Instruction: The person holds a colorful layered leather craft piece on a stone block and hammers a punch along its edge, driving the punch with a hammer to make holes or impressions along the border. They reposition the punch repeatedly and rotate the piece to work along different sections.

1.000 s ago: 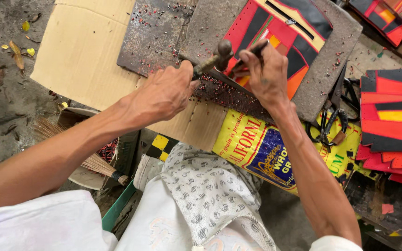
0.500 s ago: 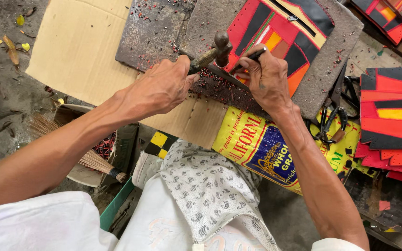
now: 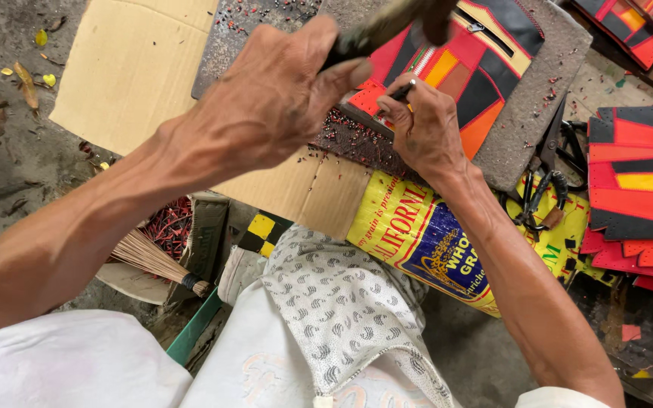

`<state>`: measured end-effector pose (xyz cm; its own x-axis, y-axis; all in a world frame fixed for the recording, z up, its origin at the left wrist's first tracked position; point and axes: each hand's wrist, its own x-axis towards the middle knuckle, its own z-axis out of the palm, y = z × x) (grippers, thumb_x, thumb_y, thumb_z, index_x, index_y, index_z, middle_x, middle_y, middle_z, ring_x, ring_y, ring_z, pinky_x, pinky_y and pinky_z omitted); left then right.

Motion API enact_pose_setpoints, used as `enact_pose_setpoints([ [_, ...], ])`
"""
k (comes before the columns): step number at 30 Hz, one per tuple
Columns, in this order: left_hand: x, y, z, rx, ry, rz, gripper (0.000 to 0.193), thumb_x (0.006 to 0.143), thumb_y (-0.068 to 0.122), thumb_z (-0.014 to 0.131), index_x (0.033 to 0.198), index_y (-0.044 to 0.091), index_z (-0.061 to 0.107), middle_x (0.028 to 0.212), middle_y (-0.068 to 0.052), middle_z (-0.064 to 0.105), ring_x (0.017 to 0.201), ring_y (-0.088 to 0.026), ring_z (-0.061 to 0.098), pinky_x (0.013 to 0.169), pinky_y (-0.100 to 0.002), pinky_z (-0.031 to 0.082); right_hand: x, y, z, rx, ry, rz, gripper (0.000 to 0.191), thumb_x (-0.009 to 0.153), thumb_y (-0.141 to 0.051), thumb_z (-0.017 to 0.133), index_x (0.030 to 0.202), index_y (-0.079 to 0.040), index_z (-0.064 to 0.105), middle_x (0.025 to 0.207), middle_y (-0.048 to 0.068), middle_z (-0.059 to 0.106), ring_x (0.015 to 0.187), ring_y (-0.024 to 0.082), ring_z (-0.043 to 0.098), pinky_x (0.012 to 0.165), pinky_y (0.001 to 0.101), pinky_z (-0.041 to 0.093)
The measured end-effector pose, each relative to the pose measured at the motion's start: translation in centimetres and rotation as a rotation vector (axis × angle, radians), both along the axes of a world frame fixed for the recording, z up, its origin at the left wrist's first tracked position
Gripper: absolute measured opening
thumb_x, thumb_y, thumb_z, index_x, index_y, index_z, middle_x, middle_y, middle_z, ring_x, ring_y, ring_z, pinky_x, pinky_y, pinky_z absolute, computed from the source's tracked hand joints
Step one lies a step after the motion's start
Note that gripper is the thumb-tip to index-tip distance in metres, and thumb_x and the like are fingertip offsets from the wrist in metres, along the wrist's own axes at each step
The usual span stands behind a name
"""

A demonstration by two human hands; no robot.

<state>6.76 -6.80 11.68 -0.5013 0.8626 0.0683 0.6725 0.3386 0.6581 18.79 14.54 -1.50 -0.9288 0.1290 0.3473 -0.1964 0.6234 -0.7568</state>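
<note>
My left hand (image 3: 270, 98) is raised close to the camera and grips the handle of a dark hammer (image 3: 394, 21), whose head is lifted above the work. My right hand (image 3: 425, 128) rests lower down and pinches a thin metal punch (image 3: 403, 91) upright against the edge of a red, black, orange and yellow patchwork pouch (image 3: 478, 68) with a zipper. The pouch lies on a grey slab (image 3: 534, 106) speckled with tiny red and black punch-outs.
A flat sheet of cardboard (image 3: 130, 75) lies left of the slab. A yellow printed sack (image 3: 425, 234) lies below it. Stacked red and black cut panels (image 3: 640, 181) sit at right beside scissors (image 3: 542, 193). A small broom (image 3: 156, 261) lies near my patterned cloth lap (image 3: 341, 310).
My left hand has lifted the hammer up and toward the camera, away from the punch. My right hand keeps the punch on the pouch's edge.
</note>
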Motion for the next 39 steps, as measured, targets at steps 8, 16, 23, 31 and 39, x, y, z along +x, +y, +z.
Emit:
enact_pose_setpoints([
  [8,0.9,0.6,2.7,0.046,0.139,-0.112,0.027,0.110,0.019,0.062,0.108,-0.006,0.051,0.067,-0.027,0.059,0.055,-0.042,0.061,0.050,-0.049,0.043,-0.2,0.3,-0.3,0.068,0.048,0.031,0.011,0.107,-0.001,0.067,0.104,0.003,0.057,0.084,0.018,0.066,0.078,0.027,0.075,0.066,0.0350,0.056],
  [16,1.9,1.7,3.7,-0.420,-0.017,0.027,0.027,0.107,0.026,0.060,0.103,0.000,0.053,0.060,-0.019,0.061,0.045,-0.035,0.060,0.042,-0.050,0.042,-0.4,0.4,-0.5,0.110,0.043,0.009,0.013,0.106,-0.005,0.069,0.102,0.002,0.059,0.084,0.017,0.064,0.075,0.029,0.069,0.065,0.0370,0.053],
  [23,1.8,1.1,5.1,0.422,0.136,-0.053,0.015,0.114,0.010,0.054,0.108,-0.003,0.059,0.074,-0.022,0.057,0.062,-0.035,0.056,0.060,-0.047,0.045,-0.2,0.1,-0.4,0.053,0.010,0.009,0.015,0.107,-0.007,0.069,0.100,0.001,0.057,0.082,0.016,0.063,0.067,0.027,0.067,0.062,0.0368,0.052],
  [31,0.4,-0.6,0.2,-0.215,0.039,0.013,0.032,0.109,0.025,0.053,0.100,-0.005,0.050,0.058,-0.025,0.057,0.051,-0.042,0.059,0.050,-0.052,0.045,-0.4,-0.1,-0.9,0.120,0.012,-0.043,0.012,0.106,-0.007,0.066,0.104,0.001,0.058,0.083,0.016,0.067,0.076,0.030,0.073,0.065,0.0388,0.054],
  [39,0.0,-1.0,-5.9,-0.449,-0.091,0.033,0.035,0.105,0.028,0.054,0.096,-0.006,0.049,0.069,-0.029,0.062,0.064,-0.051,0.064,0.057,-0.059,0.050,0.1,0.4,-1.0,-0.135,-0.007,-0.062,0.022,0.111,-0.013,0.064,0.099,0.005,0.060,0.082,0.014,0.073,0.081,0.020,0.079,0.066,0.0303,0.066],
])
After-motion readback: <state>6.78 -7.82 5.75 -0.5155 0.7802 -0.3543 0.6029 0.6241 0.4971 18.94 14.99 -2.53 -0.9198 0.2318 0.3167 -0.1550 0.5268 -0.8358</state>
